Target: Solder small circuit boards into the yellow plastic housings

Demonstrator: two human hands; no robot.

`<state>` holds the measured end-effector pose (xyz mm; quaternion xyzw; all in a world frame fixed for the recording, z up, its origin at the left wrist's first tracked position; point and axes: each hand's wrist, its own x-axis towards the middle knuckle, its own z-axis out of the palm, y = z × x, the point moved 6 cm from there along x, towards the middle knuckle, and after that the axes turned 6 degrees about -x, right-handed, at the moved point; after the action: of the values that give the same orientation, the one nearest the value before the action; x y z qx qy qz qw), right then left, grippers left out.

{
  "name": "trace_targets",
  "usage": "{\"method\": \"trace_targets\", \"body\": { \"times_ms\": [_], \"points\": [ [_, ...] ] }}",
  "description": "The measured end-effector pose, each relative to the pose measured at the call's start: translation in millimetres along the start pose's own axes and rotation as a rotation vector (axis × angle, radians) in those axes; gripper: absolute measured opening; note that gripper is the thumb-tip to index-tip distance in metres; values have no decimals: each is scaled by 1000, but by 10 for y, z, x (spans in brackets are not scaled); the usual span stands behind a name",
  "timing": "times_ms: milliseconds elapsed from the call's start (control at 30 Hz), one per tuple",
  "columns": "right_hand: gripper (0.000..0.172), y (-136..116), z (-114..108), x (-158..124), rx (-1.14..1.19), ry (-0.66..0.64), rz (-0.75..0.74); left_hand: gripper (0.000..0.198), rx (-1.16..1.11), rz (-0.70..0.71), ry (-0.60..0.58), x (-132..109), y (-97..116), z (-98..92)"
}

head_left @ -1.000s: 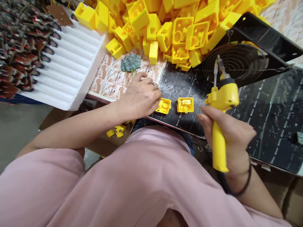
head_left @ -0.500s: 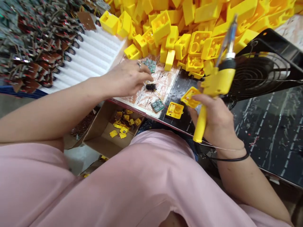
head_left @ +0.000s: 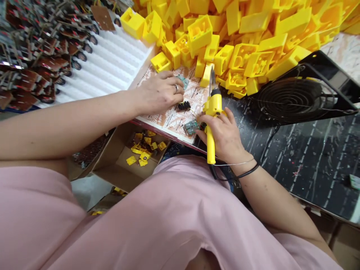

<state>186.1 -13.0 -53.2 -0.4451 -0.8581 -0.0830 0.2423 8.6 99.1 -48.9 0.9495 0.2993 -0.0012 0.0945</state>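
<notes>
— The yellow plastic soldering iron [head_left: 211, 123] with the metal tip: where is it sitting right now?

— It is standing nearly upright in the right hand [head_left: 223, 137], tip pointing up toward the heap of yellow plastic housings [head_left: 233, 41], low over the near edge of the desk [head_left: 309, 150]. The fingers [head_left: 229, 119] are curling tightly round its handle, pressed together.

— What containers are showing, and what is lying in them?

— An open brown cardboard box [head_left: 123, 165] is sitting below the desk edge, beside the pink-clothed lap, and small flat yellow plastic pieces [head_left: 143, 148] are lying scattered in it. At the far left, a white ribbed foam tray [head_left: 109, 67] is carrying rows of brown circuit assemblies with round black parts [head_left: 36, 48]; its right half is showing bare grooves.

— And the other hand?

— The left hand [head_left: 160, 93], wearing a ring, is resting palm-down on the patterned reddish paper sheet [head_left: 180, 116]. Its fingers [head_left: 176, 79] are lying loosely together, tips touching a small green circuit board [head_left: 184, 80]. Whether they are pinching it, I cannot tell.

— Anything else close by?

— A small black component [head_left: 184, 105] is lying on the sheet between the two hands, and a second green circuit board [head_left: 191, 127] is lying just beside the right thumb. A black wire-guarded fan [head_left: 292, 99] is leaning on the desk to the right.
</notes>
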Motion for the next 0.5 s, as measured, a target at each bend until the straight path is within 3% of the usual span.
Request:
{"method": "trace_targets", "body": {
  "times_ms": [133, 300, 367, 500],
  "points": [
    [22, -59, 70, -69, -10, 5, -26, 47, -9, 15, 25, -101, -166, -140],
    [26, -25, -19, -120, 39, 55, -26, 40, -61, -55, 91, -251, -440, -243],
    [26, -6, -118, -143, 100, 78, -23, 36, -5, -100, 93, -290, -346, -245],
    [41, 173, -372, -216, 198, 117, 49, 37, 28, -221, 55, -328, -10, -362]
  ]
}}
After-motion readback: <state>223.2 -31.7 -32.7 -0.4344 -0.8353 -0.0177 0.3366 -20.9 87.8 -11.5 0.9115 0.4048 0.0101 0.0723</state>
